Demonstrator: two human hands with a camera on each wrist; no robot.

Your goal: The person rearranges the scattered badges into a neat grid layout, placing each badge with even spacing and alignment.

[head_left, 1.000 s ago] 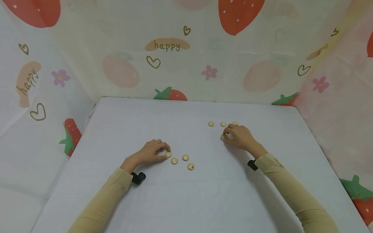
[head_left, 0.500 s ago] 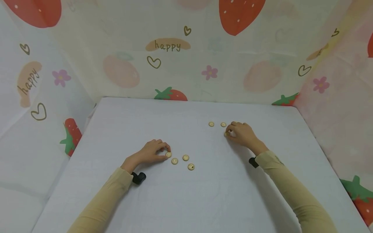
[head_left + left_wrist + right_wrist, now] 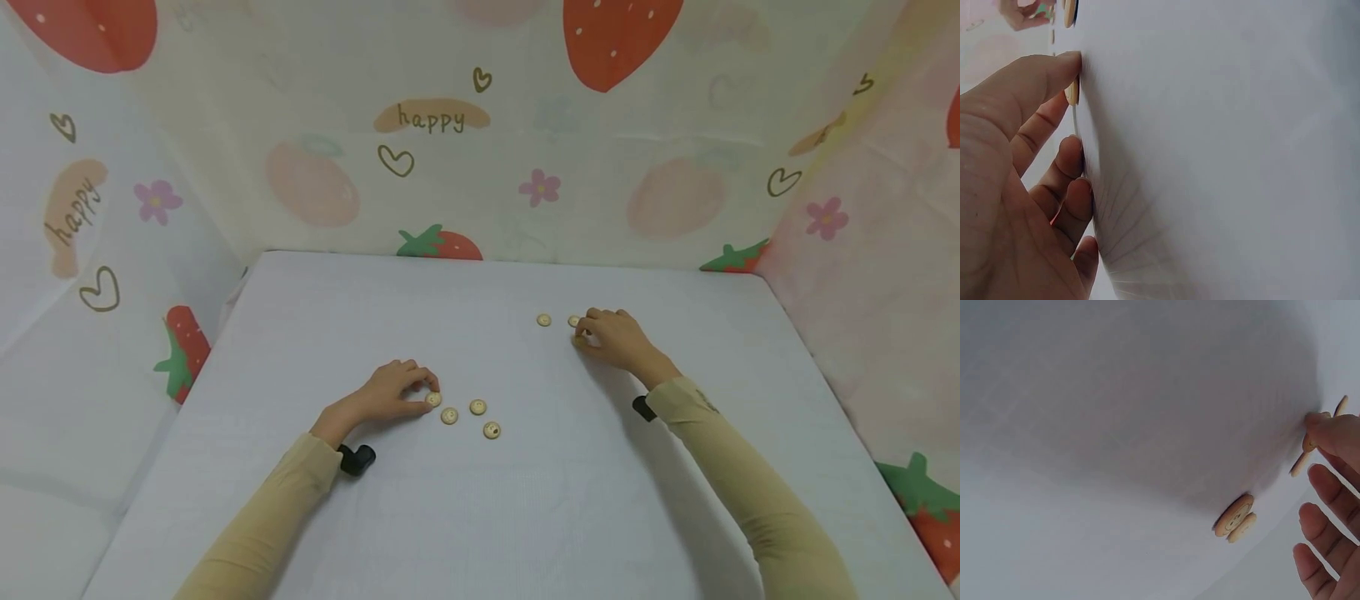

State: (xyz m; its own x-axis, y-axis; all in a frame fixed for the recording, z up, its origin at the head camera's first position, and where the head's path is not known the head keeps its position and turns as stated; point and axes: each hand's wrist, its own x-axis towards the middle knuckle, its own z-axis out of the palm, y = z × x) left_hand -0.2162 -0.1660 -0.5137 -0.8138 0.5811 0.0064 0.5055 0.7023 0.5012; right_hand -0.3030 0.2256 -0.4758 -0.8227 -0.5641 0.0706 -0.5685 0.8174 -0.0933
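Observation:
Small round wooden smiley discs lie on a white table. My left hand (image 3: 392, 390) rests on the table at centre left. Its thumb and index finger pinch the rim of one smiley disc (image 3: 432, 400), partly visible behind the thumb in the left wrist view. Close to its right lie three more, a near disc (image 3: 449, 416), an upper disc (image 3: 477, 407) and a lower disc (image 3: 491, 430). Farther back, my right hand (image 3: 618, 340) pinches another disc (image 3: 1309, 444) between thumb and finger. Left of this hand are a disc (image 3: 543, 320) and a partly covered disc (image 3: 573, 321).
A white cloth covers the table (image 3: 420, 517). Printed curtains (image 3: 465, 183) with strawberries and hearts stand along its back and sides. Black wrist cameras sit below the left sleeve (image 3: 357, 460) and the right sleeve (image 3: 643, 407).
My right hand has shifted slightly away from me with its disc, first right and then back left. A back disc seen a second ago is now hidden by it. My left hand stays still.

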